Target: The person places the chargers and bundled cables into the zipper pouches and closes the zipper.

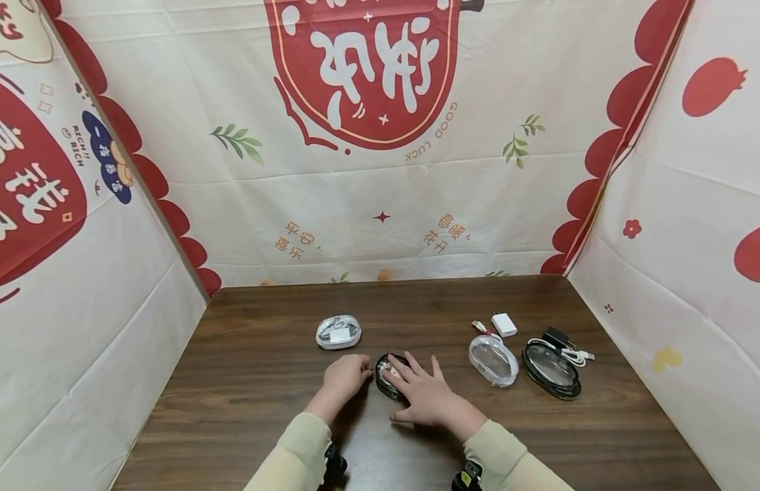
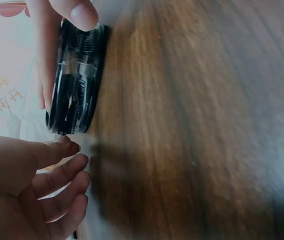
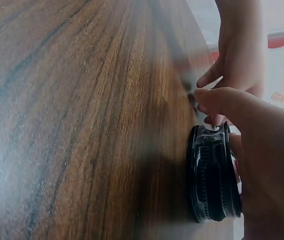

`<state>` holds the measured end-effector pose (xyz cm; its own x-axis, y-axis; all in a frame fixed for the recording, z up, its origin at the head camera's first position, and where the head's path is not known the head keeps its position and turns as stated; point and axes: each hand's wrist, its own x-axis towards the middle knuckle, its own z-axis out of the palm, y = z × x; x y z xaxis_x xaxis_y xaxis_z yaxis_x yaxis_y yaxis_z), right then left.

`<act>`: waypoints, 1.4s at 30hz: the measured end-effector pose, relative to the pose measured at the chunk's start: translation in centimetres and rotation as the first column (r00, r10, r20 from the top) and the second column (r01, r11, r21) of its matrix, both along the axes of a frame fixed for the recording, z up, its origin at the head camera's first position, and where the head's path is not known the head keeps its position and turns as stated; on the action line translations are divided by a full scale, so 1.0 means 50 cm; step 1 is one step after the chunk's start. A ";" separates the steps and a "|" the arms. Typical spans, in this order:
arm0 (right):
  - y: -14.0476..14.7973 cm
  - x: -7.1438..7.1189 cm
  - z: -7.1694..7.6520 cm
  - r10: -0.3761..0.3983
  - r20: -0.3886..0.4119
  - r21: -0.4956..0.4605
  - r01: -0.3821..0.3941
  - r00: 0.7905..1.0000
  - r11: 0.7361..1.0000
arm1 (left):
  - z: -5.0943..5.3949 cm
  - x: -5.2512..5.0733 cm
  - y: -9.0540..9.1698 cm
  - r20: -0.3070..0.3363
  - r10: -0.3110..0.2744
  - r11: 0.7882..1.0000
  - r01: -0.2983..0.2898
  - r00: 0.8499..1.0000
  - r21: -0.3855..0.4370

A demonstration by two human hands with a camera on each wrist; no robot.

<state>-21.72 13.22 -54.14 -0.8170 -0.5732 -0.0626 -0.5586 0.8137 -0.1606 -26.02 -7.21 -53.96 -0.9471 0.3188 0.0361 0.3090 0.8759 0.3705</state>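
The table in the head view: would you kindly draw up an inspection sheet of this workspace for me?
Surface: wood-grain table, some glare at the near side.
Job's things: black case, lying flat, contents unclear.
Clutter: clear case beyond the left hand, something white inside; at right, second clear case, white charger, second black case, black adapter.
Hands: right hand spread on the black case; left hand pinches at its edge, on something too small to tell.
Cables: red-and-white cable by the second clear case; white cable at the second black case.
Surroundings: printed cloth behind and on both sides.
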 end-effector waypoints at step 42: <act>0.002 0.005 0.010 -0.001 0.045 -0.027 0.002 0.999 1.000 | 0.017 0.060 0.004 0.024 -0.148 0.987 0.146 0.989 0.059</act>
